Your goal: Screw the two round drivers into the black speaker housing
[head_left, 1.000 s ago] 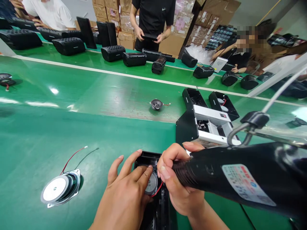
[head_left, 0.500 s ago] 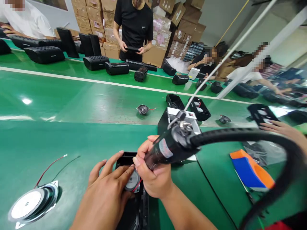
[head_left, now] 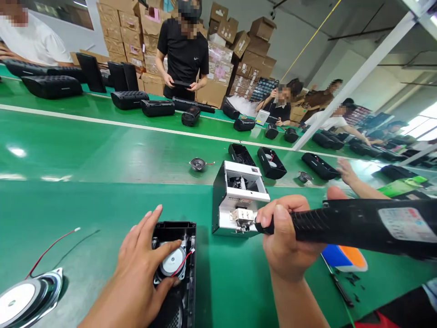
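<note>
My left hand [head_left: 136, 269] presses flat on the black speaker housing [head_left: 177, 264], fingers spread over the small round speaker [head_left: 173, 262] to keep it seated. Housing lies open side up on the green tabletop [head_left: 85, 205], long axis running away from me. My right hand [head_left: 287, 241], fingers clamped round the black electric screwdriver [head_left: 341, 223], holds it near horizontal, tip pointing left into the white screw feeder [head_left: 239, 196], likely for a screw.

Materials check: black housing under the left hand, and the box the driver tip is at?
Housing: likely moulded plastic, matte black, with thin ribbed walls. Box: looks like painted or brushed sheet metal, with silvery flat panels, sharp folds and a black side. Driver grip: ribbed black, probably plastic.
</note>
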Tool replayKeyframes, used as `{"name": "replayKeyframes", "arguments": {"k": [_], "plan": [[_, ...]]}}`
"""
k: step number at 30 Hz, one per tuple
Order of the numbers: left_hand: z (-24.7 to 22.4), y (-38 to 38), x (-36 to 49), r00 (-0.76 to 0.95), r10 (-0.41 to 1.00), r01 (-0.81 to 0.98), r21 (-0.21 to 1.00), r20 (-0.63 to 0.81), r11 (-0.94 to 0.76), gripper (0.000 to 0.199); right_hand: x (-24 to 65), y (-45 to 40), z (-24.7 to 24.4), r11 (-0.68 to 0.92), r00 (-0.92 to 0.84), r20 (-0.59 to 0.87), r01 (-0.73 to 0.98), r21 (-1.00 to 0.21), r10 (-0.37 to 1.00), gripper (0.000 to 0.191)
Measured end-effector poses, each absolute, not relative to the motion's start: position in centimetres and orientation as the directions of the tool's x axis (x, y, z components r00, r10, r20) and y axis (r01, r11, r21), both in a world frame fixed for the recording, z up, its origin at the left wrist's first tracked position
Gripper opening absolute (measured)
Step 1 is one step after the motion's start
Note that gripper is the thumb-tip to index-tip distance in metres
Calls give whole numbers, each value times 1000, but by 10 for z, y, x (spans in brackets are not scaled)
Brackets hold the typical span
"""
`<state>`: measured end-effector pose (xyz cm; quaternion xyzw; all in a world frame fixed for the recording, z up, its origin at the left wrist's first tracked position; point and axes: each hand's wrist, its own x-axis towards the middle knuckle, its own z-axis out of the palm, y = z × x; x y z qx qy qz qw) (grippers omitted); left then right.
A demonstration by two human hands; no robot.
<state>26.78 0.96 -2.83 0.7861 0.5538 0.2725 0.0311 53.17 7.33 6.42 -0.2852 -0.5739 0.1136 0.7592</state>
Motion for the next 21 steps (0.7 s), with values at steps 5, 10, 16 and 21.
{"name": "replayKeyframes", "arguments": {"k": [5, 10, 16, 21], "plan": [[-23, 13, 265, 271, 937, 771, 533, 222, -349, 43, 529, 75, 50, 747, 325, 751, 165, -644, 575, 59], [-9, 14, 265, 251, 956, 714, 638, 152, -289, 47, 522, 63, 52, 641, 279, 638, 92, -762, 718, 57], [0, 17, 264, 299, 954, 661, 723, -10, -200, 48, 514, 21, 69, 570, 233, 527, -188, -800, 817, 47], [10, 18, 268, 280, 956, 655, 745, -84, -126, 57, 501, 2, 60, 534, -70, 566, -256, -806, 821, 22]]}}
